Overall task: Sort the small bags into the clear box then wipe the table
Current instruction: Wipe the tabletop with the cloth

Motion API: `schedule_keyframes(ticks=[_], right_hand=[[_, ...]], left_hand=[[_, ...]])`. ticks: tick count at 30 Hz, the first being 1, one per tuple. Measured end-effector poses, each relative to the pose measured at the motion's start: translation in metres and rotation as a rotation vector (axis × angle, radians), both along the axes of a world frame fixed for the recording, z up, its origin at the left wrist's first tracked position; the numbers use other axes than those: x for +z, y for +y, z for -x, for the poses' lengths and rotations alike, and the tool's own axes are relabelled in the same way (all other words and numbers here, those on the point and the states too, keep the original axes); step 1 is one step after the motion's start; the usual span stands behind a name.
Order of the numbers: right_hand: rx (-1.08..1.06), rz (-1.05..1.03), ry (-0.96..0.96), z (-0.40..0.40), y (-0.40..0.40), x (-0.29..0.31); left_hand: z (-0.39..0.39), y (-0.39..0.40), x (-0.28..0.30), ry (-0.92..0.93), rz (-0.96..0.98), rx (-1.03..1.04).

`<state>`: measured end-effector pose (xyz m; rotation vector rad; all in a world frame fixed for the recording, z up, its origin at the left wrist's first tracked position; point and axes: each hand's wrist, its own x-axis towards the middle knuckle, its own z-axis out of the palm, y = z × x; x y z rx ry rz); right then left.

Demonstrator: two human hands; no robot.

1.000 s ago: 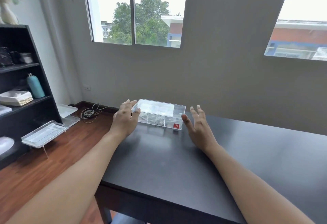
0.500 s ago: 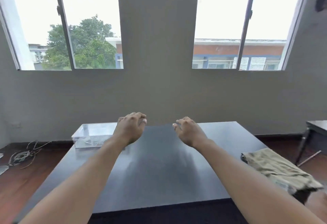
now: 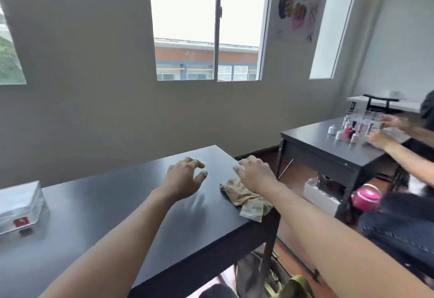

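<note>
At the right edge of the dark tabletop point(image 3: 122, 206), just below the centre of the frame, lies the crumpled tan cloth point(image 3: 244, 197); we read it as the wiping rag, and the coming move turns on it; our right hand point(image 3: 254, 172) hovers directly over its far end, fingers curled downward and apart, closed on nothing, so the cloth sits just under and slightly toward us from the grip; its long axis runs from the middle of the frame down and to the right, with the near end hanging off the table's corner. Our left hand point(image 3: 183, 181) hangs just left of the cloth, near it but apart, fingers spread and empty; the right hand is plainly the nearer, and we judge it the one to press down and gather the rag. The clear box point(image 3: 20, 206) stands at the far left of the frame, well apart from both hands, lid seemingly on; we see no loose small bags on the surface, so we judge the sorting done and the wiping not yet begun. The tabletop is glossy and bare between box and cloth; beyond, at the right of the frame, another person works at a second table point(image 3: 328, 149) crowded with small bottles, near our right elbow's sweep.
</note>
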<state>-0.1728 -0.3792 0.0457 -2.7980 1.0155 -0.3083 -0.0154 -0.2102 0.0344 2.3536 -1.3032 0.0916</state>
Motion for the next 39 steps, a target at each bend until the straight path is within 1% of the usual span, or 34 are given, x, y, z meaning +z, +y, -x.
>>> schedule_keyframes(ticks=[4,8,10,12,13,16,17,21,24,28,32,35,37,39], right_hand=[[-0.162,-0.101,-0.005,0.047,-0.029,-0.011],[-0.221,-0.183,-0.088,0.085,-0.041,-0.024],[-0.222,-0.196,-0.092,0.096,-0.043,-0.029],[-0.2,-0.19,-0.124,0.103,-0.042,-0.033],[-0.183,-0.192,-0.156,0.104,-0.039,-0.033],[-0.149,-0.176,-0.244,0.101,-0.03,-0.033],[-0.143,-0.158,-0.266,0.1,-0.026,-0.033],[-0.101,-0.136,-0.371,0.092,-0.011,-0.028],[-0.09,-0.152,-0.501,0.085,-0.004,-0.019],[-0.13,-0.239,-0.697,0.074,0.003,-0.003],[-0.206,-0.35,-0.804,0.06,0.005,0.007],[-0.21,-0.465,-0.834,0.049,0.009,0.009],[-0.194,-0.531,-0.825,0.043,0.012,0.007],[-0.165,-0.499,-0.753,0.036,0.011,0.003]], left_hand=[[0.026,-0.048,-0.015,0.05,-0.051,-0.09],[0.044,-0.082,-0.026,0.134,-0.097,-0.16],[0.052,-0.093,-0.028,0.103,-0.141,-0.167],[0.058,-0.102,-0.028,0.068,-0.144,-0.17],[0.059,-0.103,-0.028,0.087,-0.118,-0.171],[0.055,-0.107,-0.026,0.331,-0.028,-0.193],[0.054,-0.108,-0.025,0.386,-0.012,-0.198],[0.05,-0.109,-0.026,0.419,0.045,-0.201],[0.052,-0.102,-0.021,0.524,0.155,-0.227],[0.051,-0.086,-0.005,0.652,0.312,-0.211],[0.043,-0.065,0.01,0.696,0.416,-0.252],[0.038,-0.052,0.015,0.684,0.426,-0.262],[0.036,-0.046,0.016,0.659,0.418,-0.226],[0.034,-0.041,0.015,0.637,0.412,-0.173]])
